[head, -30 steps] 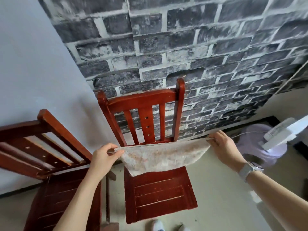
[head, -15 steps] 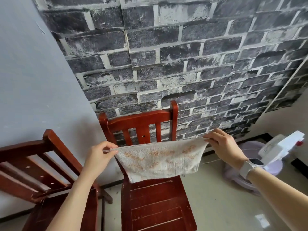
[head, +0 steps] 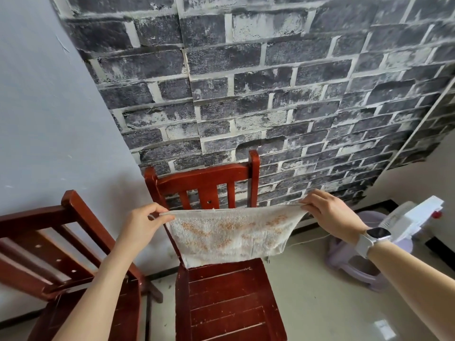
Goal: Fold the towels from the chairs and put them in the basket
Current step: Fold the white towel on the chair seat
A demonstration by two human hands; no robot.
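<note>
**Towel in hand, fold under way; no basket in view**

At inspection one towel [head: 229, 235] was held in the air in front of the middle chair [head: 221, 291], clear of its seat. It was pale with orange flecks. The left hand [head: 141, 223] pinched the upper left corner between thumb and curled fingers. The right hand [head: 330, 215] pinched the upper right corner in like manner, a white watch [head: 373, 238] on its wrist. The cloth hung stretched between the two hands and appeared already doubled lengthwise, though the layers could not be told apart with certainty.

A second chair [head: 61, 254] stood to the left; no towel was visible on either chair. No basket appeared in the picture, so the count of towels already stowed could not be established. A white fan [head: 413, 220] stood on a lilac stool [head: 357, 267] at right.

Judgement: the fold was partly made at most. Outstanding were at least one further fold, bringing the two corners together, and the placing of this towel in the basket.
</note>
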